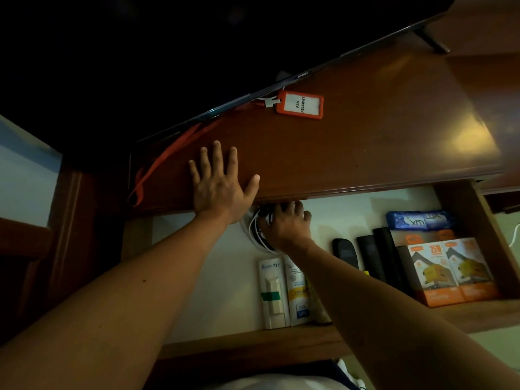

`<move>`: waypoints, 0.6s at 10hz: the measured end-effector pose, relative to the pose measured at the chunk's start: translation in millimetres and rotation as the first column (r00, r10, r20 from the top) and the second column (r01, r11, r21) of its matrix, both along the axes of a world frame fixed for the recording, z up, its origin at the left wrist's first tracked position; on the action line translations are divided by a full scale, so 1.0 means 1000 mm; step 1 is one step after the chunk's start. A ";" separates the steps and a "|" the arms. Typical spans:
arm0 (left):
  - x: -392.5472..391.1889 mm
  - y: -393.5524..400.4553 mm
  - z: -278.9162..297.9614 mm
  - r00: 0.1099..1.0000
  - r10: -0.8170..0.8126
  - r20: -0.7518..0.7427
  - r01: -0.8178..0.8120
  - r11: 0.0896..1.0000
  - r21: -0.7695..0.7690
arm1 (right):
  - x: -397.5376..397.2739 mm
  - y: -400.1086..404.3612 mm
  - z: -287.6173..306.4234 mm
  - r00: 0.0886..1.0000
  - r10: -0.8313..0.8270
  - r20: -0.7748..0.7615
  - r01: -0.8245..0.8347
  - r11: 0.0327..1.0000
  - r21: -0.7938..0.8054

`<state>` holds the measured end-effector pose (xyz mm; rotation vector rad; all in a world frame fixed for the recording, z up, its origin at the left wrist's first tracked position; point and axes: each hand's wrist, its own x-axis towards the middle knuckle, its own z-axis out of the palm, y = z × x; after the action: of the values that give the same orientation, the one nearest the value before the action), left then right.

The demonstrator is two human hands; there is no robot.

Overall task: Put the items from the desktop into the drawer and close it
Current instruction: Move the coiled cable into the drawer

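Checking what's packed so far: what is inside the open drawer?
The drawer holds coiled cables under the right hand, two orange boxes, Lux soap, dark remotes and packets. The desktop hides its back.

Drawer [478,218] left half bare, right half packed, desktop [365,130] overhanging

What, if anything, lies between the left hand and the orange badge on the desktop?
Nothing visible. The left hand rests flat near the front edge of the desktop, and bare wood runs from its fingertips to the badge. The orange lanyard trails to the hand's left, off that path.
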<state>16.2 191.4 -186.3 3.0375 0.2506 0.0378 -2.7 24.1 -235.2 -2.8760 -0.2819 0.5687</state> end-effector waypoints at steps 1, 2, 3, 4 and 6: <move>0.000 0.000 0.000 1.000 0.002 -0.002 -0.002 1.000 0.005 | 0.000 0.010 -0.003 0.993 0.104 -0.058 -0.106 0.994 -0.026; 0.000 -0.001 0.000 1.000 0.002 0.001 -0.002 1.000 0.013 | -0.002 0.011 -0.012 0.985 0.153 -0.082 -0.160 0.984 -0.080; 0.001 0.000 -0.001 1.000 0.002 -0.002 -0.002 1.000 0.012 | -0.004 0.005 -0.016 0.987 0.157 -0.043 -0.160 0.983 -0.092; 0.001 0.000 -0.001 1.000 0.002 0.001 -0.002 1.000 0.012 | -0.007 0.002 -0.017 0.987 0.159 -0.034 -0.162 0.981 -0.104; 0.001 0.000 0.000 1.000 0.002 -0.005 -0.002 1.000 0.016 | -0.007 0.004 -0.014 0.988 0.139 -0.061 -0.143 0.988 -0.064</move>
<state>16.9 191.2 -186.5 3.0539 0.2550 0.0320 -9.6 28.3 -249.0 -2.9159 -0.4691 0.6965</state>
